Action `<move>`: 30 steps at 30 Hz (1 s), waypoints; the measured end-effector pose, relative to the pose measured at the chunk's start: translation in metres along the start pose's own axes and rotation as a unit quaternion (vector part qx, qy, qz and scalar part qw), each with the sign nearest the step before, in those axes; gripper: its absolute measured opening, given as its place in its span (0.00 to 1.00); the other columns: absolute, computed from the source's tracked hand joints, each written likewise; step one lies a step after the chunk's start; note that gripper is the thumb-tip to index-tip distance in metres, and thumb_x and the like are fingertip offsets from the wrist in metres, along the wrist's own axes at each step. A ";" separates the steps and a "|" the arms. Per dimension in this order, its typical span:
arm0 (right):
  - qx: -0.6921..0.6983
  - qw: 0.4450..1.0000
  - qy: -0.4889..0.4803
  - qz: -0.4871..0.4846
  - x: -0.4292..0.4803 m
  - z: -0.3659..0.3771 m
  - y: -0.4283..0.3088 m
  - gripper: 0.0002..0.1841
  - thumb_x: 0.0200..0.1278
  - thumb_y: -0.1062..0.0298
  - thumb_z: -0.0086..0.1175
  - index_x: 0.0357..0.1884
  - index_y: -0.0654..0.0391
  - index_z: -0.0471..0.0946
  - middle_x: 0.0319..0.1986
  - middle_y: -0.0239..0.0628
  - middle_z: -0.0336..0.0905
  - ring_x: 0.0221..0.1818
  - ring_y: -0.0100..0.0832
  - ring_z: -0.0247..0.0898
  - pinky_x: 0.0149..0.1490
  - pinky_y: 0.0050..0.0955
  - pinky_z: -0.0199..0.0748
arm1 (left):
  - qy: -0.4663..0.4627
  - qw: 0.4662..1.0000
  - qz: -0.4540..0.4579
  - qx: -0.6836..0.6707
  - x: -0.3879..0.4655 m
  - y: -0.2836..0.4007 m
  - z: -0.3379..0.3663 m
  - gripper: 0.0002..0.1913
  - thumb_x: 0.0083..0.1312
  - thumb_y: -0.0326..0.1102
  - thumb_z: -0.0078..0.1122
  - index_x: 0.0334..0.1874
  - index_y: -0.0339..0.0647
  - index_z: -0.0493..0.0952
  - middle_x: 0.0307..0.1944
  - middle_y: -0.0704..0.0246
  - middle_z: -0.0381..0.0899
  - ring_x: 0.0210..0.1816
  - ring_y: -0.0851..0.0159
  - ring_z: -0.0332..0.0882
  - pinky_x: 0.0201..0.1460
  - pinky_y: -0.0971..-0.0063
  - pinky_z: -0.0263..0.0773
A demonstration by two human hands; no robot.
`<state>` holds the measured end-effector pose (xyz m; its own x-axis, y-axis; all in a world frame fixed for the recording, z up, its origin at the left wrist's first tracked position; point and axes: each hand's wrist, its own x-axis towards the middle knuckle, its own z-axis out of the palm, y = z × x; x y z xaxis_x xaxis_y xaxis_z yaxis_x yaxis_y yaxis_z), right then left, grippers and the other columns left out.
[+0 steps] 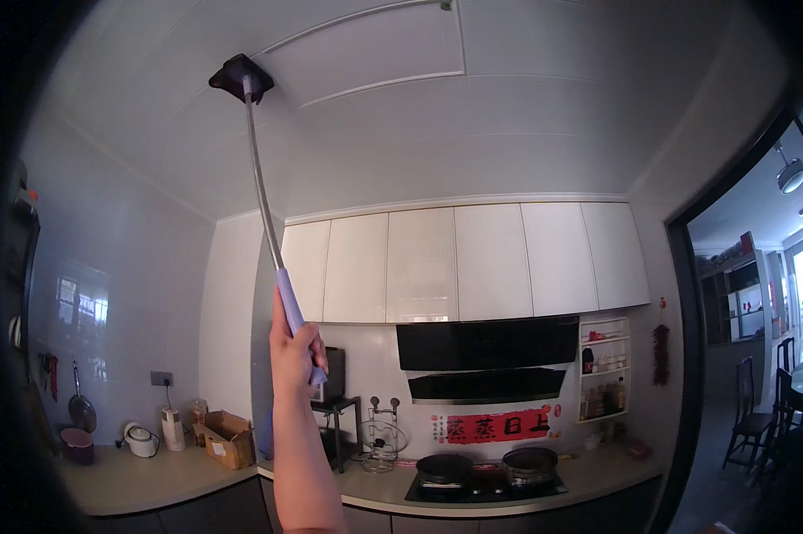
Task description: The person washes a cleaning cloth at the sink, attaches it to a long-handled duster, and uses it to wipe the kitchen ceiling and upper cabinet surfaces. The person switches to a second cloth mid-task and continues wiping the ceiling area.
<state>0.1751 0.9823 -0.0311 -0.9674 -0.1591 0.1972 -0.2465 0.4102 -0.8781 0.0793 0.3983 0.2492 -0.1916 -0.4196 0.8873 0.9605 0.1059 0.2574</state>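
Observation:
My left hand (298, 354) is raised in front of me, wrapped around the lilac grip (290, 304) of a long-handled cleaning tool. Its thin metal pole (260, 180) runs upward and looks bowed in this lens. At the top, a dark purple flat mop head (238, 75) appears to rest against the white panelled ceiling (441, 160). Beside the head lies one corner of a framed rectangular ceiling panel (375, 53). My right hand is out of view; a small pale shape at the bottom right edge is too cut off to identify.
White wall cabinets (421, 263) hang above a black range hood (488, 346). Below, pans (445, 467) sit on a gas hob (485, 490). The counter (148, 484) holds a cardboard box (228, 440) and a white appliance (141, 440). A dark-framed doorway (682, 334) stands right, with chairs (752, 414) beyond.

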 end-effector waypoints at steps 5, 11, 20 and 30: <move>-0.072 0.994 0.000 -0.084 0.015 0.038 -0.024 0.11 0.65 0.67 0.60 0.45 0.62 0.80 0.32 0.30 0.80 0.34 0.22 0.73 0.41 0.25 0.73 | -0.005 1.000 -0.002 0.022 0.030 -0.008 -0.006 0.45 0.60 0.18 0.44 0.79 0.57 0.41 0.22 0.69 0.69 0.12 0.73 0.64 0.12 0.77 0.65; -0.079 0.996 0.011 -0.045 0.006 0.055 -0.051 0.10 0.64 0.68 0.61 0.43 0.62 0.81 0.30 0.32 0.80 0.32 0.23 0.74 0.39 0.26 0.74 | -0.060 0.998 0.000 0.028 0.021 -0.017 0.032 0.47 0.61 0.19 0.43 0.78 0.62 0.32 0.27 0.64 0.72 0.13 0.71 0.67 0.13 0.76 0.68; -0.057 0.995 0.066 -0.056 -0.027 0.062 -0.046 0.08 0.62 0.71 0.63 0.42 0.62 0.81 0.27 0.31 0.79 0.28 0.21 0.73 0.34 0.24 0.73 | -0.117 0.993 -0.001 -0.002 -0.026 -0.016 0.114 0.48 0.61 0.20 0.44 0.78 0.58 0.28 0.27 0.62 0.73 0.14 0.70 0.68 0.13 0.76 0.69; -0.060 0.993 0.103 -0.017 -0.071 0.031 0.006 0.09 0.63 0.72 0.62 0.42 0.64 0.80 0.28 0.30 0.78 0.30 0.21 0.73 0.36 0.24 0.73 | -0.232 0.971 -0.022 0.051 -0.105 -0.029 0.215 0.50 0.63 0.21 0.45 0.76 0.61 0.22 0.27 0.60 0.76 0.17 0.66 0.75 0.20 0.71 0.76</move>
<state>0.2443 0.9678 -0.0640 -0.9471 0.0072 0.3207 -0.2717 0.5136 -0.8139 0.0283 0.6330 0.2308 -0.3253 0.0223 0.9454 0.9289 0.1948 0.3150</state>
